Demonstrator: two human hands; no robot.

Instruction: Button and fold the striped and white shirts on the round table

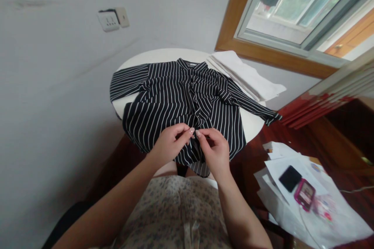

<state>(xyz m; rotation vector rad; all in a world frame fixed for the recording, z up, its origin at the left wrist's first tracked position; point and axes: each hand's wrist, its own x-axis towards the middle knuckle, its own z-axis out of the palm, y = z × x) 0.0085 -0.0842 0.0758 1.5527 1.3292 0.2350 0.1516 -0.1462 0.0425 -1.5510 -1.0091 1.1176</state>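
A black shirt with white stripes point(163, 93) lies spread over a round white table point(254, 124), its collar at the far side and both sleeves out to the sides. At the lower part of its front opening, my left hand point(172, 140) pinches the cloth between thumb and forefinger. Close beside it, my right hand point(215, 148) pinches the other side of the opening, the fingertips of both hands almost touching. Any button between the fingertips is too small to make out. The shirt's hem hangs over the near table edge by my lap.
Folded white cloth or paper point(248, 74) lies on the table's right rear. To the lower right, a surface with white sheets point(280, 163) bears a black flat object point(290, 178) and a pink-framed device point(305, 194). A wall with a socket point(108, 21) stands behind.
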